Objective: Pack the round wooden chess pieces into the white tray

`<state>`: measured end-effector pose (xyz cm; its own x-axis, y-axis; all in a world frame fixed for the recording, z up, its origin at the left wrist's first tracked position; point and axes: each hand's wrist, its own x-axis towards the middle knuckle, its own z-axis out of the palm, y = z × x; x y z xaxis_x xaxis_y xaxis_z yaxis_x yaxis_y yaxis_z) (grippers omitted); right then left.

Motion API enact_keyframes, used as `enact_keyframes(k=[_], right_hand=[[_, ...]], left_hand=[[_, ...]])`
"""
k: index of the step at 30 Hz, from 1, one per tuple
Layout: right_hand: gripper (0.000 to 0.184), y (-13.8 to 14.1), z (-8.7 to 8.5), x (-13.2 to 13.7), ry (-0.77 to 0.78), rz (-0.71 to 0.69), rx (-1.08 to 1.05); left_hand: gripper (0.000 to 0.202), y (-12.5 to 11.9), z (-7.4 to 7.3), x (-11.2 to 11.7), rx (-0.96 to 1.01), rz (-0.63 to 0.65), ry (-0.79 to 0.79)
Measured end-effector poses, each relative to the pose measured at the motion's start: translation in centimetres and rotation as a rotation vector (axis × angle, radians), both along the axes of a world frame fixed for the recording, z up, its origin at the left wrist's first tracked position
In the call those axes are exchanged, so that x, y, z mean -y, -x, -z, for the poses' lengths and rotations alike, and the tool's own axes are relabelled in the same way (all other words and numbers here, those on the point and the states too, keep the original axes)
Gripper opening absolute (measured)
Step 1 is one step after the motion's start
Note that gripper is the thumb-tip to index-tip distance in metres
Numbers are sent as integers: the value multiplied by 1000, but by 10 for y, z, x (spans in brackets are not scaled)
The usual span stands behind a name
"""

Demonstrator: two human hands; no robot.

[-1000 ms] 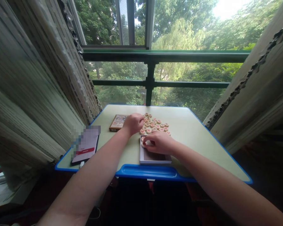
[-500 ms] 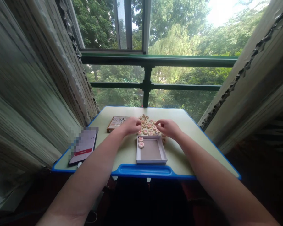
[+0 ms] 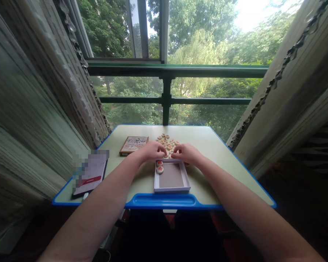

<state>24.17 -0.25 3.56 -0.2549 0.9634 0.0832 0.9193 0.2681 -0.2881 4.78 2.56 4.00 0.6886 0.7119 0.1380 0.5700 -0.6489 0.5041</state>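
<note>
Round wooden Chinese chess pieces [image 3: 170,147] with red and dark characters lie in a loose group on the table. At the near edge of the group, my left hand [image 3: 154,150] has its fingers curled down onto a chess piece. My right hand [image 3: 188,151] faces it from the other side, thumb and fingers closed at another chess piece, partly hidden by the fingertips. Just below both hands is a shallow white open box [image 3: 156,185]. Two chess pieces [image 3: 160,170] with red characters sit in its upper left corner.
The printed box lid [image 3: 133,144] lies left of the pieces. A tablet or phone [image 3: 91,173], partly blurred out, rests at the table's left edge. The pale table [image 3: 221,178] has a blue rim and a blue front tray [image 3: 164,199]. Curtains and a railed window surround it.
Both hands have come closer together and towards the white box, to the near edge of the chess pieces. The view has shifted slightly, and more of the printed lid shows.
</note>
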Motion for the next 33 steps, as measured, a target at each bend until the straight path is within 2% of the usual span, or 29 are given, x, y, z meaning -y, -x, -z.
enact_keyframes(k=[5,9,18,28,33], right_hand=[[25,2,3,-2,-14,64,37],[26,2,4,-2,-38,89,36],[29,-3,-1,-2,-16,36,-53],[34,-3,0,-2,-19,-3,-66],[30,-2,0,-1,-21,-25,-61]], left_hand=[[24,-1,1,-1,2,110,-69],[30,-2,1,-1,-20,79,-105],[44,-5,1,-2,-169,68,-97],[53,-8,9,-5,-88,-62,-161],[56,-7,15,-10,-84,-40,-151]])
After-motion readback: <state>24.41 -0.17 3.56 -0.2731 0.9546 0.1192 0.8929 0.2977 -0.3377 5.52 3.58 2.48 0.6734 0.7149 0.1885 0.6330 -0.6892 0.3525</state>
